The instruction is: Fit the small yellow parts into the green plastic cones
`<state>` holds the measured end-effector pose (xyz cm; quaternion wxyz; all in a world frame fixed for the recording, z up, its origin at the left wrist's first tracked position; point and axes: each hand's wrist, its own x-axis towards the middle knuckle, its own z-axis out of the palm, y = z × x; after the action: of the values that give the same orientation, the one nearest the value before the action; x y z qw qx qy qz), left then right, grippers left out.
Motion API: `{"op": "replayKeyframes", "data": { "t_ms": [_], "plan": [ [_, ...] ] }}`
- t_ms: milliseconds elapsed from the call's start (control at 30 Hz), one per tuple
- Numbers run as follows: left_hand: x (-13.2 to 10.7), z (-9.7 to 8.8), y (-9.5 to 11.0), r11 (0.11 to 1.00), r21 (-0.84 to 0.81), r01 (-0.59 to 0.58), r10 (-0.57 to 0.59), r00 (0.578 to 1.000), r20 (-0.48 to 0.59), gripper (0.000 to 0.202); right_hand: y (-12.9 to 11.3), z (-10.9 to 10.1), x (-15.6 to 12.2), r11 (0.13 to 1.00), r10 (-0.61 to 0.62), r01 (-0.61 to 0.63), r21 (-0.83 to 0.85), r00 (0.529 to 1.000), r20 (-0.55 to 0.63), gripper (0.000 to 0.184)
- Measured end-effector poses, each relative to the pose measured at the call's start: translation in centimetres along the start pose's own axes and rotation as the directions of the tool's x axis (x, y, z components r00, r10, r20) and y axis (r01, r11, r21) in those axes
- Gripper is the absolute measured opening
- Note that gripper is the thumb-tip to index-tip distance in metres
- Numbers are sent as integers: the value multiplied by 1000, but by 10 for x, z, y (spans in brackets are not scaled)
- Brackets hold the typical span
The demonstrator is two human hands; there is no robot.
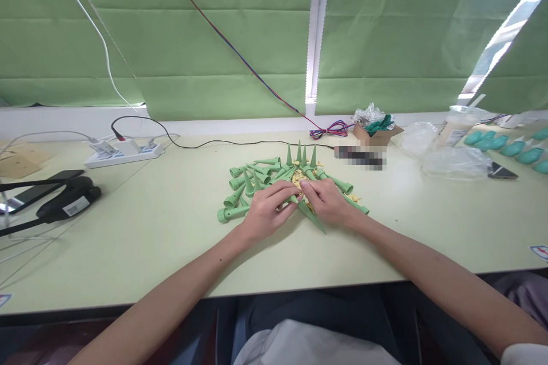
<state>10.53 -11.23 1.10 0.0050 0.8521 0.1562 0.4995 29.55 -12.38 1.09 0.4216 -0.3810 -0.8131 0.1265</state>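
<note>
Left hand [270, 210] grips green spike [312, 218] near wide end, in front of spike pile [249, 183] on table [180, 251]; right hand [327, 201] curled beside it, grip unclear; yellow pieces [298, 175] just beyond

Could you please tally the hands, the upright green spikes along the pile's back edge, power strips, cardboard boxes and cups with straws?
Left hand, right hand: 2
Upright green spikes at the back: 4
Power strip: 1
Cardboard box: 1
Cup with straw: 1
Total: 9
</note>
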Motion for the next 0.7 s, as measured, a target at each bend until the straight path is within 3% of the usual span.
{"op": "replayKeyframes", "data": {
  "t_ms": [333,533,700],
  "plan": [
    [4,2,3,976,-121,183,-189,981,-42,4,3,1,-2,999,6,-6,47,1000,-13,39],
    [7,1,4,903,-184,388,-400,916,-29,12,0,-1,-2,998,14,-13,64,1000,-7,30],
    [9,1,6,852,-237,467,-480,877,2,17,-1,-2,-2,998,11,-11,58,1000,11,26]
  ]
}}
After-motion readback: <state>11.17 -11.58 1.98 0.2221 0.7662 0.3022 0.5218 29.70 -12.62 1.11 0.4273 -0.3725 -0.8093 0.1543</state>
